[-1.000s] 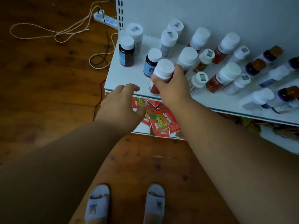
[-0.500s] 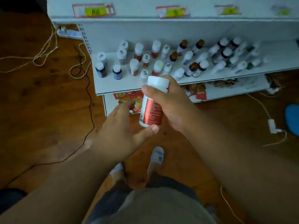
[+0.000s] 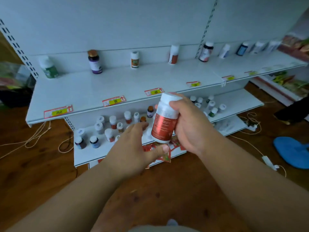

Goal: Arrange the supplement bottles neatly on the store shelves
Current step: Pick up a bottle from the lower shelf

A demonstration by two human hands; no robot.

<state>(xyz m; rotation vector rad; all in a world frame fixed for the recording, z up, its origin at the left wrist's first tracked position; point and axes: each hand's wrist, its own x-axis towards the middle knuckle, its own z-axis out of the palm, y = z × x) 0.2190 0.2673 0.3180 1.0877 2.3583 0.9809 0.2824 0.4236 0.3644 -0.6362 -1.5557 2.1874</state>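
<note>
Bottle [image 3: 164,119] with a red label and white cap sits at centre frame, gripped in the right hand [image 3: 189,124], its fingers [image 3: 175,103] closed around it. Left hand [image 3: 133,148], at 8 o'clock of it, has open fingers, thumb under its base. Upper shelf [image 3: 100,87] lies at 11 o'clock.

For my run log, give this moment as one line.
right hand: holds red-label bottle | left hand: open beneath | upper shelf: sparse
</note>
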